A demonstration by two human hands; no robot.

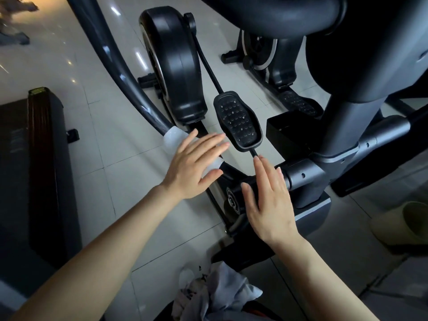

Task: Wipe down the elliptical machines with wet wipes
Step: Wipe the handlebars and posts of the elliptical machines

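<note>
I see my left hand (193,163) with straight fingers pressing a white wet wipe (174,137) onto the elliptical's curved dark arm (111,59). My right hand (268,200) hovers open, holding nothing, beside the studded pedal (237,120).

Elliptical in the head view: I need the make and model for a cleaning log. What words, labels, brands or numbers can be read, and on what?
None can be read.
Elliptical: no brand, label or number shows on its dark frame.
Pedal: only raised studs, no text.
Wipe under the left hand: plain white, no print.
</note>
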